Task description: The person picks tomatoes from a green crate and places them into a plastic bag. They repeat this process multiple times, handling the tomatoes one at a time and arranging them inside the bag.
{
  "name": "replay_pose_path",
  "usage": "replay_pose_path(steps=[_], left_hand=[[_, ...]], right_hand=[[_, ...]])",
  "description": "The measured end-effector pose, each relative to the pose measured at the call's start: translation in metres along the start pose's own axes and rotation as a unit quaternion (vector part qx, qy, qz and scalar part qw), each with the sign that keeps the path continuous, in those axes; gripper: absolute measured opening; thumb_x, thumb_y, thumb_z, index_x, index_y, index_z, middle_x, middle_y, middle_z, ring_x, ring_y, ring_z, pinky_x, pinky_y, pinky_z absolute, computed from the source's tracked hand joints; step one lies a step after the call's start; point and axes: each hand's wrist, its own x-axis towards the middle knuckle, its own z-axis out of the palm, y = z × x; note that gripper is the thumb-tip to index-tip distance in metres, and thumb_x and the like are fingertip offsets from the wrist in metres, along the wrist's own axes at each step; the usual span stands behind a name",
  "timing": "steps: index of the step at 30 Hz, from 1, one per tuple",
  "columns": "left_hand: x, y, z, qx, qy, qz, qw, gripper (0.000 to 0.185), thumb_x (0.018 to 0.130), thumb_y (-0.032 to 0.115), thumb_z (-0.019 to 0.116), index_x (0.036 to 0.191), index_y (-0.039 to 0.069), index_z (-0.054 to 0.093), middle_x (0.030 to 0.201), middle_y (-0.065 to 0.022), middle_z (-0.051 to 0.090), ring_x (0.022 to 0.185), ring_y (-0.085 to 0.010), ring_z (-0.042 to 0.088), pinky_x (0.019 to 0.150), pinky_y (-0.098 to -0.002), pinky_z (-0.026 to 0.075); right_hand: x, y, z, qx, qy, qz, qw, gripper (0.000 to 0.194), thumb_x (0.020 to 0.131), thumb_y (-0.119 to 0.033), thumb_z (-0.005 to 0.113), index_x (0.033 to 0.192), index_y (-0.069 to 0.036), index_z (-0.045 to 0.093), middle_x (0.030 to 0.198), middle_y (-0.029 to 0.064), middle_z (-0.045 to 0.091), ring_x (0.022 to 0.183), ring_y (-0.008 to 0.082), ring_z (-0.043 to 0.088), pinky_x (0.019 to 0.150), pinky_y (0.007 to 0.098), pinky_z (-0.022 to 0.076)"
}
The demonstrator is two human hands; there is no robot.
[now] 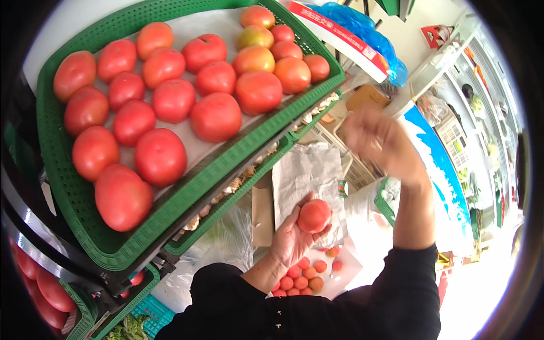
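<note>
My left hand (293, 238) is low in the middle, palm up, with its fingers around a red tomato (314, 216). My right hand (374, 138) is raised at the right over crates and looks blurred, so its fingers and anything in them cannot be made out. A green perforated plastic crate (221, 170) at the upper left holds several red tomatoes (160, 157) and a greenish-yellow tomato (255, 37) on a white liner. Beneath my left hand lies crumpled grey-white paper (306, 170). More tomatoes (300, 282) lie below it, close to my body.
Narrow green trays (238, 193) with pale produce sit under the crate's edge. A red and white carton flap (340, 38) and a blue plastic bag (365, 29) are at the top. Refrigerated shelves (480, 114) with vegetables stand right. Clear plastic wrap (225, 242) covers something lower left.
</note>
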Motion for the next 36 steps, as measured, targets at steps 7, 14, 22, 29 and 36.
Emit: replay_pose_path(steps=[7,14,22,29,36], left_hand=[[-0.003,-0.020,0.009,0.110,-0.046,0.003,0.993,0.054,0.105,0.039,0.029,0.155,0.020,0.020,0.155,-0.0062,0.029,0.141,-0.0239,0.032,0.114,-0.0434,0.033],[-0.006,-0.017,0.007,0.110,-0.074,0.004,0.991,0.070,0.100,0.061,0.022,0.156,0.019,0.017,0.156,-0.0140,0.029,0.134,-0.0268,0.043,0.112,-0.0421,0.033],[-0.002,-0.026,-0.010,0.159,-0.047,-0.059,0.984,0.061,0.102,0.055,0.032,0.148,0.015,0.036,0.143,-0.0079,0.047,0.119,-0.0164,0.051,0.100,-0.0307,0.040],[0.002,-0.025,-0.009,0.186,-0.041,-0.077,0.979,0.067,0.098,0.060,0.038,0.147,0.015,0.037,0.139,-0.0041,0.049,0.117,-0.0132,0.049,0.102,-0.0306,0.037],[-0.009,-0.015,0.018,0.183,0.013,-0.059,0.981,0.061,0.102,0.052,0.038,0.145,0.009,0.037,0.135,-0.0046,0.052,0.120,-0.0140,0.050,0.102,-0.0339,0.038]], right_hand=[[-0.121,0.074,0.087,-0.004,-0.047,-0.016,0.999,0.095,0.066,-0.020,0.087,0.143,-0.006,0.034,0.133,0.0169,0.048,0.122,0.0315,0.051,0.104,0.0393,0.0416],[-0.118,0.100,0.072,0.602,0.046,0.043,0.796,0.094,0.067,-0.028,0.084,0.143,-0.007,0.032,0.126,0.0165,0.054,0.106,0.0261,0.060,0.089,0.0349,0.0495],[0.036,-0.010,0.000,0.355,0.114,-0.081,0.924,0.073,0.083,-0.033,0.071,0.142,-0.006,0.036,0.127,0.0142,0.055,0.104,0.0241,0.061,0.080,0.0348,0.0529],[0.252,-0.045,0.016,-0.089,0.143,-0.096,0.981,0.088,0.064,-0.038,0.084,0.130,0.002,0.043,0.110,0.0212,0.065,0.106,0.0311,0.063,0.092,0.0365,0.0488],[0.287,-0.056,0.051,-0.229,0.073,0.020,0.970,0.083,0.068,-0.045,0.077,0.129,0.003,0.048,0.101,0.0154,0.069,0.110,0.0293,0.062,0.092,0.0375,0.0484]])
